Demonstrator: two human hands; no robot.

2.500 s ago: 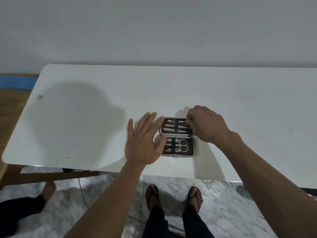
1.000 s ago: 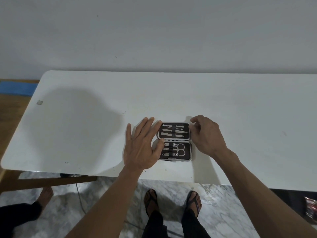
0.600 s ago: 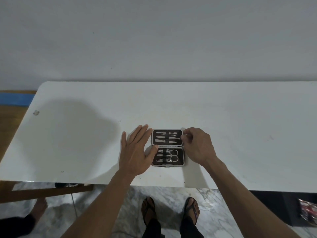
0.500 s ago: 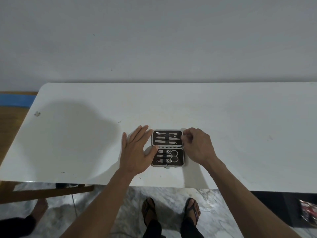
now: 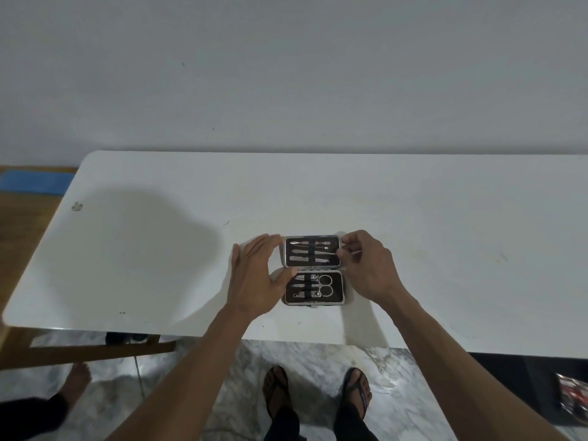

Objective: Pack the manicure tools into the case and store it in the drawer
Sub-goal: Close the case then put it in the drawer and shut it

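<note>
The manicure case [image 5: 313, 268] lies open on the white table [image 5: 143, 249], close to its near edge. Its far half holds three slim metal tools under a strap. Its near half holds scissors [image 5: 325, 284], clippers [image 5: 313, 293] and other small tools. My left hand [image 5: 254, 278] lies flat against the case's left side, fingers straight, thumb touching the near half. My right hand [image 5: 369, 268] is at the right edge of the far half, thumb and fingertips pinched on the end of the thin middle tool [image 5: 318, 251]. No drawer is in view.
The table's near edge runs just below the case, with marble floor and my sandalled feet [image 5: 318, 396] beneath. Another person's bare foot [image 5: 76, 381] is at the lower left by a wooden frame [image 5: 89, 350]. A dark and red object [image 5: 572, 396] sits at the lower right.
My right hand has drawn back from over the far half to its right edge and pinched the thin tool's end. My left hand has stayed at the case's left side.
</note>
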